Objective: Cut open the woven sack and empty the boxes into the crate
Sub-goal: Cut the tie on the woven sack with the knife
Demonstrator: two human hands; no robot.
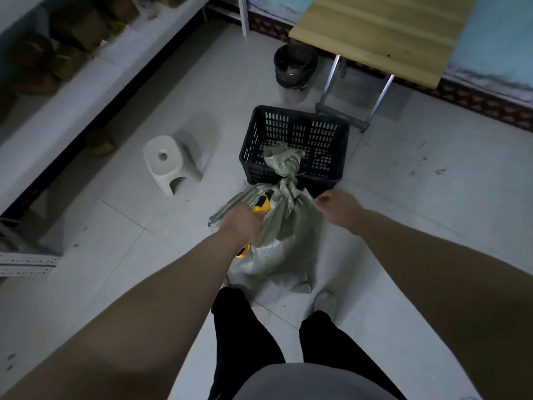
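The left hand [240,223] grips a yellow knife [262,204] over the woven sack [285,235], tied shut on the floor [403,197] against the black crate [343,145]. The right hand [337,209] hovers loose and empty near the knot [290,180]; 1 blade slip could cut it

On the floor I count one green sack [284,232], one black crate [317,134] and one yellow knife [262,206]. Two hands: a left hand [240,226] and a right hand [339,207]. One white stool [170,163], one dark bin [294,70], one wooden table [375,33]. The brown boxes [78,27] on the shelves look like half a dozen or more, too blurred to count properly.
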